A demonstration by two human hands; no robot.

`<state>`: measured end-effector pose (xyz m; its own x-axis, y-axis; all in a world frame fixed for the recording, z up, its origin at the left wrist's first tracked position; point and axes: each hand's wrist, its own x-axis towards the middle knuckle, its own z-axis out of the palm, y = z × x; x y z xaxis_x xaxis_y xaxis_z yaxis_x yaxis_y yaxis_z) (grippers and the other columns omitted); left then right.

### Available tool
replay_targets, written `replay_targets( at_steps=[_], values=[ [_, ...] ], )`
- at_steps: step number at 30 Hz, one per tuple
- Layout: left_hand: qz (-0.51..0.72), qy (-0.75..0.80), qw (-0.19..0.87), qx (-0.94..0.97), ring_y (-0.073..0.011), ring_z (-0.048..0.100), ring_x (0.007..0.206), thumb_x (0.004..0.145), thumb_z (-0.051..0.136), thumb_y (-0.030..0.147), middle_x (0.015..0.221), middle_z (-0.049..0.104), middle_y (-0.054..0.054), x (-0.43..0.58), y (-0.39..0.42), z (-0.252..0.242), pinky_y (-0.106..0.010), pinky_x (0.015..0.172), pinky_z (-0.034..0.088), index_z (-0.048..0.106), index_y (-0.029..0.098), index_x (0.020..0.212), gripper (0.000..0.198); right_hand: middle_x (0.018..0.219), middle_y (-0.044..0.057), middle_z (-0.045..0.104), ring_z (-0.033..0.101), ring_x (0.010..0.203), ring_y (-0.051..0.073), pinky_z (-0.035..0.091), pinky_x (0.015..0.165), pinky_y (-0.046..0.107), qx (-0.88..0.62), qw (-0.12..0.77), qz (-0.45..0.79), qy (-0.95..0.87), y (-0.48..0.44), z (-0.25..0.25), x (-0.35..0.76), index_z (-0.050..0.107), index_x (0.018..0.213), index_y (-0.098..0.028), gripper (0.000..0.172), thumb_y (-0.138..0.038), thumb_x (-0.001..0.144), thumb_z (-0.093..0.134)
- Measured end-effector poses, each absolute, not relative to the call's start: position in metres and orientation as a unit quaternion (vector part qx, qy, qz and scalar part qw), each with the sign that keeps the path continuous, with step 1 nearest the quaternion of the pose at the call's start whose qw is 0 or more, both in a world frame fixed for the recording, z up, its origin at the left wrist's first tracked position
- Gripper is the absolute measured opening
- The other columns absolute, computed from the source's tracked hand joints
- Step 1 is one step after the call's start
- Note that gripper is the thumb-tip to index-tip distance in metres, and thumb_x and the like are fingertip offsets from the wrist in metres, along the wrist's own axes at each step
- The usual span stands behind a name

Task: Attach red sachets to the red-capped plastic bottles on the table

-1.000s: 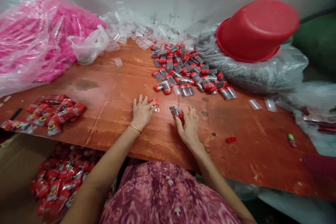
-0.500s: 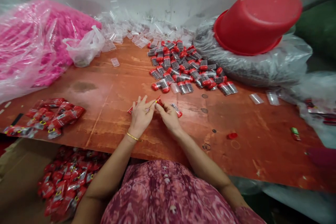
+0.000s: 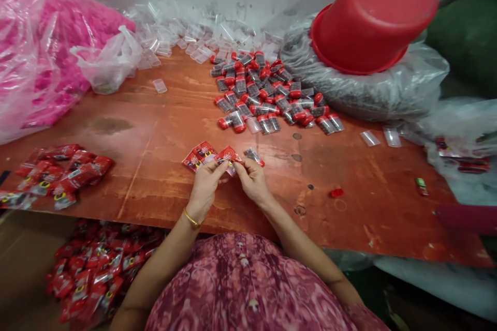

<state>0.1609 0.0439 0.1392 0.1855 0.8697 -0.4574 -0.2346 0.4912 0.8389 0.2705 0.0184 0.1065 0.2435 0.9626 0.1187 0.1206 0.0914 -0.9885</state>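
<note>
The red printed packet is between the two hands, near the front of the table; the left hand and right hand each have a grip closed on its near edge, thumb against fingers, probably to hold it taut with its printed face uncovered; other red packets lie by the left fingers, seemingly within easy reach; a loose red-capped container lies just beyond the right hand; farther back, a pile of red-capped containers crowds the table; the upturned red tub sits on a bulging plastic bag, blocking the right rear.
</note>
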Motion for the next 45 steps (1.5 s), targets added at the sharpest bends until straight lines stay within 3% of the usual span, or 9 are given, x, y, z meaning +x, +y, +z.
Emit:
replay_targets(
  at_steps=[4,8,12,16,20,23,29,34,45],
  values=[
    [0.411,0.514,0.690,0.299,-0.0084,0.057,0.053,0.045,0.084,0.038,0.058,0.065,0.001,0.154,0.045,0.134,-0.020,0.054,0.047,0.066,0.013,0.062,0.035,0.063,-0.001,0.053,0.048,0.060,0.013,0.041,0.059,0.026,-0.546,0.500,0.366,-0.564,0.009,0.106,0.279,0.057,0.069,-0.021,0.030,-0.039,0.089,0.043],
    [0.423,0.529,0.688,0.261,-0.0070,0.057,0.052,0.041,0.086,0.038,0.057,0.065,0.002,0.145,0.049,0.140,-0.018,0.053,0.046,0.066,0.013,0.061,0.038,0.098,0.007,0.065,0.057,0.089,0.020,0.044,0.081,0.035,-0.580,0.367,0.177,-0.705,0.018,0.113,0.329,0.064,0.100,-0.023,0.025,-0.022,0.090,0.041],
    [0.406,0.527,0.709,0.235,-0.0072,0.058,0.051,0.037,0.087,0.038,0.059,0.067,0.002,0.147,0.051,0.146,-0.016,0.049,0.046,0.066,0.013,0.063,0.041,0.130,0.009,0.055,0.050,0.110,0.025,0.041,0.091,0.041,-0.538,0.139,0.078,-0.828,0.046,0.121,0.378,0.060,0.118,-0.025,0.039,-0.010,0.088,0.041],
    [0.388,0.512,0.735,0.218,-0.0072,0.056,0.046,0.040,0.087,0.036,0.057,0.066,0.002,0.150,0.050,0.143,-0.016,0.044,0.043,0.065,0.014,0.064,0.039,0.134,0.009,0.052,0.044,0.119,0.027,0.038,0.094,0.042,-0.458,0.022,0.064,-0.886,0.058,0.121,0.389,0.058,0.121,-0.025,0.040,-0.011,0.086,0.046],
    [0.394,0.506,0.743,0.191,-0.0075,0.057,0.048,0.049,0.085,0.033,0.060,0.067,0.002,0.145,0.049,0.140,-0.016,0.046,0.044,0.065,0.015,0.069,0.033,0.120,0.011,0.061,0.050,0.112,0.027,0.039,0.090,0.041,-0.478,0.077,0.094,-0.870,0.042,0.112,0.387,0.063,0.110,-0.020,0.026,-0.024,0.090,0.046],
    [0.390,0.493,0.757,0.178,-0.0073,0.056,0.047,0.053,0.084,0.032,0.060,0.067,0.002,0.144,0.048,0.141,-0.017,0.046,0.044,0.065,0.016,0.070,0.030,0.093,0.010,0.067,0.058,0.087,0.023,0.044,0.076,0.036,-0.529,0.201,0.181,-0.804,0.017,0.107,0.382,0.064,0.095,-0.018,0.027,-0.037,0.090,0.046],
    [0.373,0.480,0.770,0.195,-0.0077,0.056,0.047,0.051,0.084,0.035,0.057,0.065,0.002,0.153,0.044,0.145,-0.017,0.046,0.045,0.063,0.015,0.066,0.033,0.053,-0.003,0.047,0.043,0.045,0.012,0.034,0.047,0.025,-0.518,0.394,0.495,-0.576,-0.031,0.126,0.349,0.054,0.072,-0.019,0.035,-0.049,0.087,0.043],
    [0.355,0.482,0.767,0.232,-0.0077,0.056,0.048,0.048,0.084,0.040,0.058,0.065,0.002,0.158,0.037,0.145,-0.017,0.047,0.043,0.063,0.015,0.064,0.036,0.053,-0.004,0.041,0.035,0.048,0.008,0.026,0.046,0.022,-0.508,0.380,0.518,-0.574,-0.033,0.147,0.328,0.050,0.061,-0.017,0.033,-0.044,0.077,0.057],
    [0.386,0.511,0.712,0.289,-0.0082,0.055,0.050,0.037,0.084,0.050,0.055,0.064,0.001,0.154,0.038,0.150,-0.020,0.052,0.046,0.066,0.013,0.058,0.046,0.053,-0.004,0.040,0.034,0.048,0.008,0.024,0.047,0.022,-0.540,0.370,0.524,-0.545,-0.031,0.139,0.327,0.051,0.060,-0.017,0.026,-0.039,0.073,0.055]
  ],
)
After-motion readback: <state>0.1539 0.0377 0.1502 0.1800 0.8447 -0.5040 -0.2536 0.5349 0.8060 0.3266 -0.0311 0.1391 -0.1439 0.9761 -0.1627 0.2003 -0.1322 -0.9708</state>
